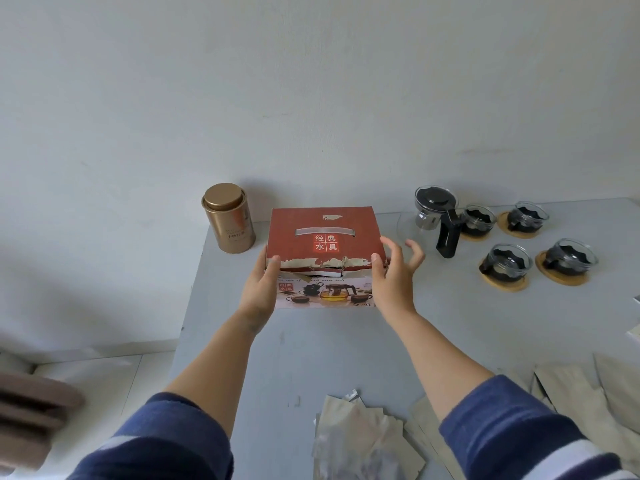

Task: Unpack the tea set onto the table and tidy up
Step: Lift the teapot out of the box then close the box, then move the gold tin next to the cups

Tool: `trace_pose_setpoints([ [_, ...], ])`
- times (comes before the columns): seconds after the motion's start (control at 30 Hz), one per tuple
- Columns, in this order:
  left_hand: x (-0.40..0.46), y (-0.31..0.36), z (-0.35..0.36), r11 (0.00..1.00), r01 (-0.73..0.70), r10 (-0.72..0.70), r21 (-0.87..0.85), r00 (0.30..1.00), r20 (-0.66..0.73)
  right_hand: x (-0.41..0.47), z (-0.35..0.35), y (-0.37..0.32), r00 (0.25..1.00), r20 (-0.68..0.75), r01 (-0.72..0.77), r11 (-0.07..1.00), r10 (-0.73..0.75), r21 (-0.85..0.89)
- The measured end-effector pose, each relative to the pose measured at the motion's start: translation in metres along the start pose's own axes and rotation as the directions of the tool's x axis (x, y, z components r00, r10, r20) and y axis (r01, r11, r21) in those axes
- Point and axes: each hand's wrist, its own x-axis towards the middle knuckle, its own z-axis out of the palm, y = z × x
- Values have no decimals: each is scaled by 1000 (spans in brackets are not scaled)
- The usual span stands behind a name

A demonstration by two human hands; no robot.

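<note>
A red tea-set box [325,237] with a torn front edge stands closed on the grey table [311,348], near the wall. My left hand [259,289] grips its front left corner, thumb on top. My right hand [394,271] rests against the front right corner, thumb on the lid and fingers spread apart. To the right stand a glass teapot [433,216] with a black handle and several glass cups, such as the nearest one [507,263], each on a round wooden coaster.
A gold tea tin [228,218] stands at the table's back left corner, close to the box. Flat paper and foil packing sheets [360,441] lie along the near edge, with more sheets [588,386] at the near right. The table's left edge drops to a light floor.
</note>
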Motion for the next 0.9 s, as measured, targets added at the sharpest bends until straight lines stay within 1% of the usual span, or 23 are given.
trace_pose_setpoints([
  [0.07, 4, -4, 0, 1000, -15, 15, 16, 999, -37, 2, -1, 1, 999, 38, -1, 999, 3, -33],
  [0.2, 9, -7, 6, 999, -20, 25, 50, 995, -98, 7, 0, 4, 987, 158, 0, 1000, 0, 0],
  [0.27, 17, -5, 9, 996, -22, 33, 85, 992, -125, 16, 0, 5, 974, 225, 3, 999, 4, -34],
  [0.33, 31, -2, 11, 992, -22, 38, 126, 990, -133, 31, 1, 6, 954, 298, -17, 996, 42, -85],
  [0.43, 56, 3, 13, 985, 3, 20, 172, 991, -133, 55, 5, 2, 927, 351, -86, 987, 130, -139],
  [0.5, 74, 7, 16, 979, 19, 11, 203, 990, -143, 70, 10, 0, 922, 346, -126, 979, 175, -160],
  [0.6, 96, 11, 19, 970, 48, -11, 238, 988, -156, 87, 18, -1, 929, 317, -141, 975, 190, -170],
  [0.7, 112, 12, 18, 964, 36, 3, 262, 990, -144, 99, 27, 0, 937, 291, -161, 979, 192, -128],
  [0.77, 111, 8, 16, 972, 17, 13, 234, 992, -128, 104, 31, -1, 938, 265, -198, 973, 223, -119],
  [0.8, 104, 3, 15, 977, 17, 7, 214, 993, -114, 107, 32, -4, 941, 236, -214, 966, 244, -146],
  [0.83, 94, -6, 13, 972, 24, 2, 233, 994, -112, 108, 33, -10, 948, 184, -220, 953, 259, -206],
  [0.87, 82, -16, 9, 947, 39, 0, 320, 993, -120, 107, 33, -18, 961, 118, -208, 934, 250, -291],
  [0.9, 68, -29, 3, 881, 70, -3, 467, 990, -143, 106, 35, -29, 979, 65, -158, 916, 195, -368],
])
